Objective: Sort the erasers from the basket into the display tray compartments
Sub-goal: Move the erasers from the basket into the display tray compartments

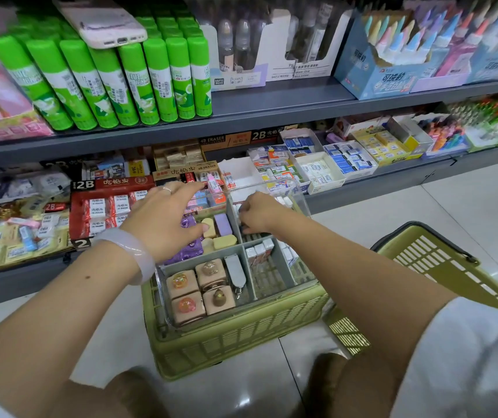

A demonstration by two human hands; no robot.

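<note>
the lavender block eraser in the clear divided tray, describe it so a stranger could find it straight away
Find the clear divided tray sitting on the green plastic basket below the shelves. In its middle-left compartment, just past the left hand, lies the lavender block eraser. It is the only plain pale-purple rectangle there; its neighbours are rounded yellow erasers.

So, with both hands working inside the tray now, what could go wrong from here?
1. The clear display tray only sits on the green basket; pressing with the left hand or right hand could tip it.
2. The phone lies on the glue sticks above and might slide down.
</note>
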